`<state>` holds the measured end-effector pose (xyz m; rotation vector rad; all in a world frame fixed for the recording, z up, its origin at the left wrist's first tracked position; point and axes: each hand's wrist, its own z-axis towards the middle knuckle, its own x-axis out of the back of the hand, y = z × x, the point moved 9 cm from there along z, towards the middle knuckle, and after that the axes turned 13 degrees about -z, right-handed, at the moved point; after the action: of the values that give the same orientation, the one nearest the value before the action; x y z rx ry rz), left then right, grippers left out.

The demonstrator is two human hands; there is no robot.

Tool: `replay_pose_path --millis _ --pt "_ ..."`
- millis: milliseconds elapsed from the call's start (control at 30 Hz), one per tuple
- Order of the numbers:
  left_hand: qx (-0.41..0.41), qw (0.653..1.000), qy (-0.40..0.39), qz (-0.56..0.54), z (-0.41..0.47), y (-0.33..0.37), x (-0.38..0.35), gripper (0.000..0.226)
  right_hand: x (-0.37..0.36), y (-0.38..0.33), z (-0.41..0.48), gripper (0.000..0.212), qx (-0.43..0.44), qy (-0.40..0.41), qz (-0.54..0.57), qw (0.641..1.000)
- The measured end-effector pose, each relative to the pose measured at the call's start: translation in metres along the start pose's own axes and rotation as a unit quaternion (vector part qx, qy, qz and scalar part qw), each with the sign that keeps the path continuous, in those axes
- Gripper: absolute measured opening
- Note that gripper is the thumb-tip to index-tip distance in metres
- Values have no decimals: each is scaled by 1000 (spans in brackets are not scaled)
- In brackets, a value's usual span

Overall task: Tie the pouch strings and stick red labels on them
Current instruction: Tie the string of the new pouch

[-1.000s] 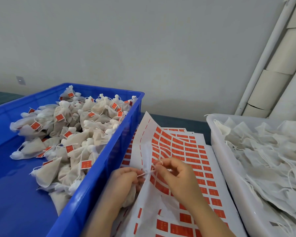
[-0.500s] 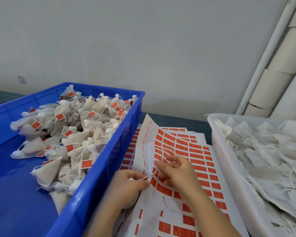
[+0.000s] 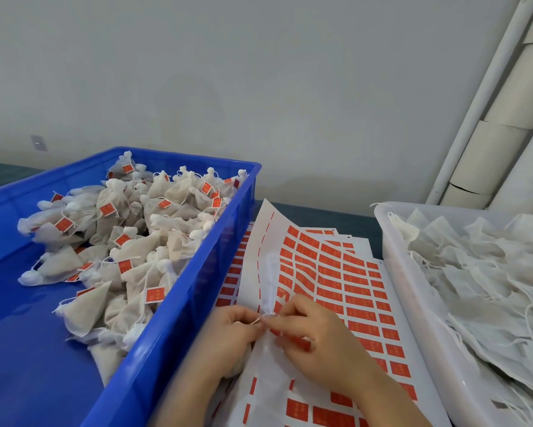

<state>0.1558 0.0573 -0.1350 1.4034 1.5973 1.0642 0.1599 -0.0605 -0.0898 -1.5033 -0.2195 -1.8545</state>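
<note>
Toward the near edge of the surface point(image 3: 320, 213), between two bins, both hands meet over a spread of label sheets point(image 3: 345, 282). The left hand point(image 3: 228, 331) has its fingers curled round a small white pouch point(image 3: 236, 369), most of which is hidden under the palm, while its thumb and forefinger pinch the thin string point(image 3: 256, 320) at the pouch's neck. The right hand point(image 3: 317, 337) is just beside it, fingertips almost touching those of the left. Its thumb and forefinger pinch another part of the same string, and its other fingers are loosely curled. Motion blur hides whether a knot is formed.

The sheets carry rows of red labels point(image 3: 362, 328). The top sheet's left edge curls upward, and its left side is mostly bare backing.

Along the left side of the surface stands a blue crate point(image 3: 18, 349) holding a heap of tied pouches point(image 3: 142, 238), many showing a red label on the string. At the right side sits a translucent white bin point(image 3: 410, 303) filled with flat, untied pouches point(image 3: 474, 272) and loose strings. Behind the far right corner, a white pipe point(image 3: 480, 97) and cardboard tubes point(image 3: 490, 155) stand against the grey wall point(image 3: 259, 72).
</note>
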Motion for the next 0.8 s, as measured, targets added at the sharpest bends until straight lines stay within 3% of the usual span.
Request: replay_pose_path --millis 133,367,800 --pt "-11 1000 18 18 0 1 3 3 -1 0 2 32 21 4 -17 1000" --pt "0 999 23 31 -1 -2 4 8 10 -9 2 20 69 56 -73 993" --pt "17 1000 12 -4 -1 -3 4 9 19 -12 -4 12 102 137 -71 983"
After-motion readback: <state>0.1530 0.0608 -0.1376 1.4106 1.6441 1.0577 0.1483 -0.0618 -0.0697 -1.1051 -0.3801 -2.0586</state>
